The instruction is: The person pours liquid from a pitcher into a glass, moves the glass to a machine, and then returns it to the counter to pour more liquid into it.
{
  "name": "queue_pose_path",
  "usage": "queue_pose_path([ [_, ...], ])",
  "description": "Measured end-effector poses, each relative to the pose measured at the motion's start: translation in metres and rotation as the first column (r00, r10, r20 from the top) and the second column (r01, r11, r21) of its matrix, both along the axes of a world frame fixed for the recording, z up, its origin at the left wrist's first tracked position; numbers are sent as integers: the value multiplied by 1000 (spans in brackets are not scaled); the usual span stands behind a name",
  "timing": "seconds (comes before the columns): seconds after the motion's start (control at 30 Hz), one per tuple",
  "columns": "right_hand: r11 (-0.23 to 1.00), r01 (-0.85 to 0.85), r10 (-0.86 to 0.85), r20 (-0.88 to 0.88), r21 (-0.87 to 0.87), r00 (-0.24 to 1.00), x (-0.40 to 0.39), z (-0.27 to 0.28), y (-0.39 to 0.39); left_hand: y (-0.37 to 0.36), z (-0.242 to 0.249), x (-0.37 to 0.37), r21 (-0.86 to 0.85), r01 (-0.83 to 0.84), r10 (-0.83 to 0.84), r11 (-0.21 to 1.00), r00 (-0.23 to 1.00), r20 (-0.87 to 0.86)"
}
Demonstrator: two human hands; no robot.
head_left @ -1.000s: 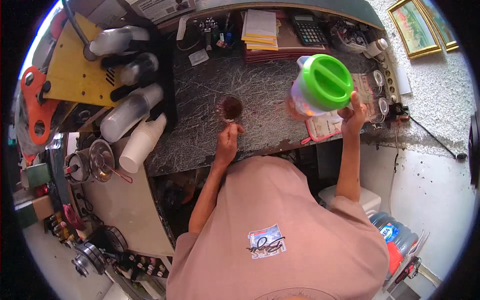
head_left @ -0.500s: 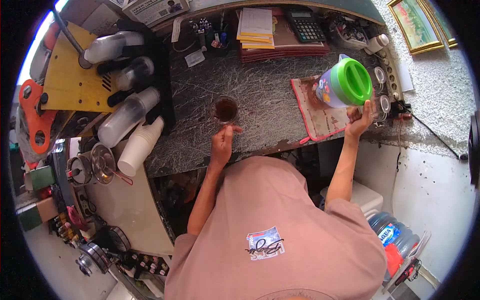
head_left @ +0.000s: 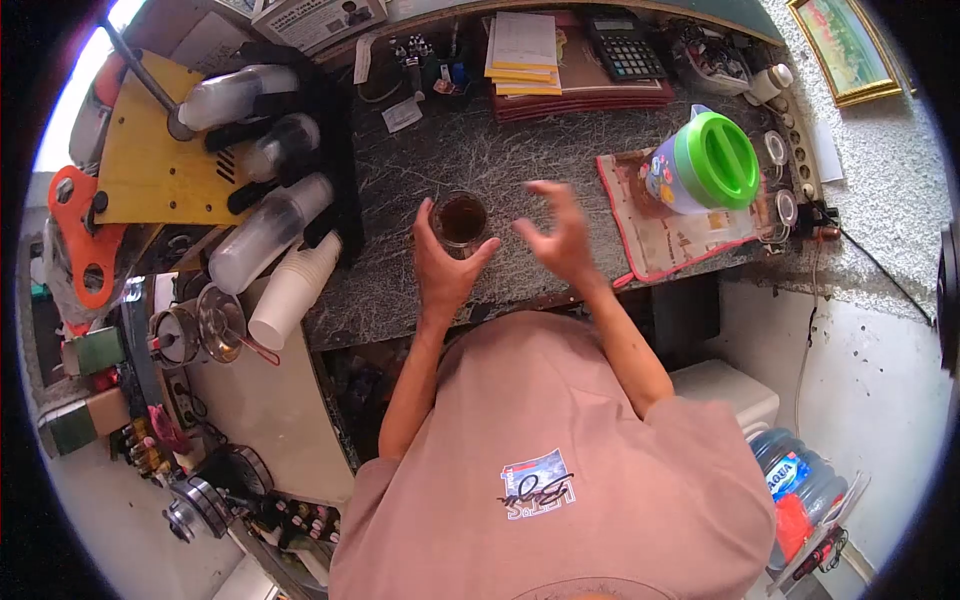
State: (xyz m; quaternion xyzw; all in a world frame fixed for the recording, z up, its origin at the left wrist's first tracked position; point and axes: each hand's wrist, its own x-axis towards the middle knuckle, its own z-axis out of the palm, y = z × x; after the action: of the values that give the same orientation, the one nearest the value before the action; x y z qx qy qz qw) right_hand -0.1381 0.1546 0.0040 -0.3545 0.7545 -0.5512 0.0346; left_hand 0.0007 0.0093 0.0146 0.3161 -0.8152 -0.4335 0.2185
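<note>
A glass of dark brown drink [head_left: 462, 218] stands on the scratched dark counter [head_left: 400, 290]. Around its near left side my left hand [head_left: 446, 262] is spread, thumb and fingers apart, right at the glass. My right hand [head_left: 562, 238] hovers to the right of the glass with its fingers spread and curved, holding nothing. Farther right, a pitcher with a bright green lid [head_left: 705, 163] rests on a red-edged cloth mat [head_left: 680, 245].
Stacked plastic cups [head_left: 270, 232] and paper cups [head_left: 295, 290] stick out at the left beside a yellow machine [head_left: 165, 150]. Along the back lie papers [head_left: 523, 50], a calculator [head_left: 627, 48] and a small tray of odds and ends [head_left: 712, 62]. Lidded jars [head_left: 785, 210] stand near the right wall.
My right hand has left the pitcher and come left towards the glass. My left hand has opened from its closed posture and moved up beside the glass. The view has shifted slightly.
</note>
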Motion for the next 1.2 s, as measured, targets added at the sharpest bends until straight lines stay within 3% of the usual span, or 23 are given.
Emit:
queue_pose_path([
  [0.07, 976, -198, 191, 78, 94, 978, 12, -26, -28, -3, 3, -5, -31, 37, -38, 999, 999, -33],
  [0.17, 949, -293, 277, 140, 113, 951, 20, -52, -51, -10, -1, -7, 5, 34, -33, 999, 999, -34],
  [0.3, 944, -310, 298, 115, 110, 948, 21, -52, -70, -26, 2, -4, -3, -10, 9, 1000, 997, -75],
  [0.4, 933, -340, 326, 124, 119, 937, 23, -50, -92, -43, 8, 0, 47, -52, 53, 998, 999, -13],
  [0.5, 908, -417, 399, 216, 46, 891, 31, -45, -117, -67, -1, 9, -43, -93, 92, 995, 995, -28],
  [0.63, 909, -408, 402, 82, 82, 912, 37, -52, -149, -101, -5, 20, 9, -119, 119, 993, 993, 7],
  [0.83, 896, -437, 425, 132, 82, 895, 41, -52, -176, -127, -12, 28, -103, -125, 122, 987, 992, -41],
  [1.07, 927, -361, 353, 90, 100, 931, 47, -58, -157, -114, 0, 28, 8, -132, 132, 991, 985, -109],
  [1.13, 941, -336, 326, 157, 40, 932, 45, -48, -122, -93, 23, 30, -228, -199, 208, 953, 978, 17],
  [1.17, 949, -310, 302, 129, 54, 945, 42, -51, -100, -82, 30, 34, -221, -189, 198, 957, 980, 17],
  [1.2, 957, -283, 276, 99, 68, 956, 37, -56, -74, -70, 36, 38, -380, -202, 195, 903, 979, -56],
])
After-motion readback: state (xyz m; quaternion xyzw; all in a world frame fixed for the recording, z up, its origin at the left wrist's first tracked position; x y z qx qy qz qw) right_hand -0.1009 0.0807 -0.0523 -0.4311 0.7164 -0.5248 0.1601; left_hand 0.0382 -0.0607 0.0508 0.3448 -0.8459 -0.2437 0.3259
